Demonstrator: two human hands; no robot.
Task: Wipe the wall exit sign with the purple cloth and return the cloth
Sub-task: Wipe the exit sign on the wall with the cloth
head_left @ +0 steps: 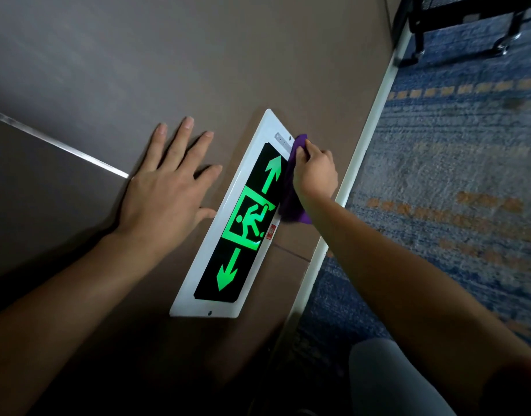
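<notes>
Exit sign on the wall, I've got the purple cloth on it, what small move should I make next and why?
Probably slide the purple cloth from the sign's floor-side edge across the black panel of the exit sign. The right hand grips the cloth bunched against that edge near one arrow, so most of the lit face looks uncovered by it. The left hand lies flat on the wall beside the frame, bracing.

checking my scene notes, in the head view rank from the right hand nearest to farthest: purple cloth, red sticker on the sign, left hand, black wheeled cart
1. purple cloth: gripped in the right hand, against the sign's edge nearest the floor.
2. red sticker: on the exit sign frame, just below the cloth in the picture.
3. left hand: flat on the wall, across the sign.
4. black wheeled cart: on the carpet, top right of the picture.
</notes>
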